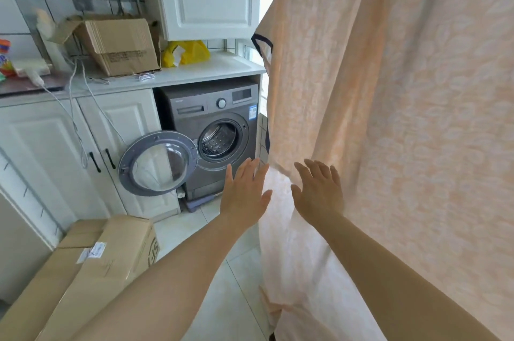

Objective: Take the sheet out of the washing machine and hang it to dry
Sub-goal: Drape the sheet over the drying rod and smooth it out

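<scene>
Sheet [403,118] hung up, peach | L hand [244,196] + R hand [319,196] both spread flat, gripping nothing | washer [219,129] door ajar

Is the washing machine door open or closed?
Open. The round door is swung out to the left of the washing machine, and you can see into the bare metal drum.

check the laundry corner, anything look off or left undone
The washing machine door hangs wide open over the floor, drum apparently empty. The sheet hangs unevenly: its dark-trimmed edge is bunched and folded near the top. Both the left hand and the right hand are open, gripping nothing.
</scene>
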